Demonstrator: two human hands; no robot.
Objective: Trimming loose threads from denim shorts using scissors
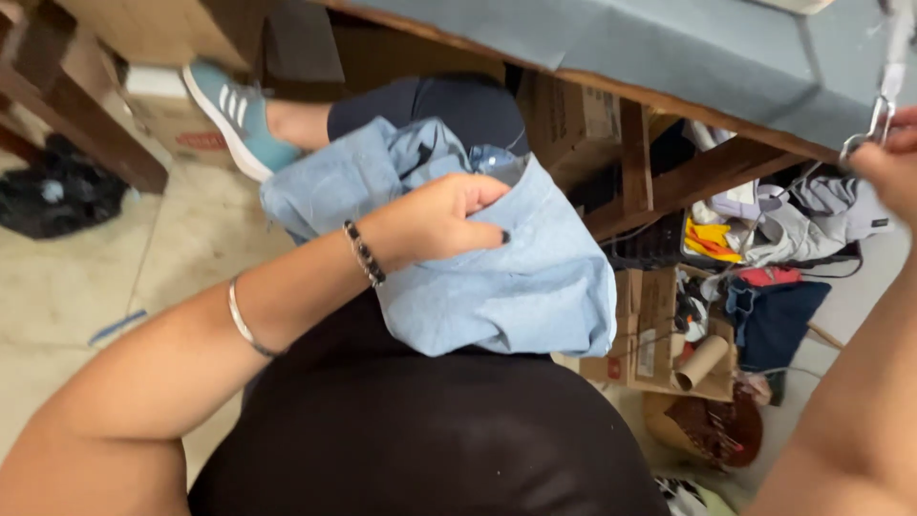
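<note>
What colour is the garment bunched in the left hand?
Light blue garment, gripped by the left hand; head view.

The left hand (pixel 435 222) is closed on a bundle of light blue denim cloth (pixel 497 277) that lies gathered on the person's lap, fingers curled over a fold with dark-painted nails showing; a beaded bracelet (pixel 364 253) sits at the wrist and a thin metal bangle (pixel 244 320) further up the forearm. The right hand (pixel 888 167) is raised at the right edge, pinching small metal snips (pixel 874 122) near the grey-covered counter (pixel 669 48). Under the counter lie cardboard boxes (pixel 650 330), a cardboard tube (pixel 702 361) and a heap of mixed clothes (pixel 774 215). A foot in a teal sneaker (pixel 229 115) rests on the tiled floor (pixel 95 277).
</note>
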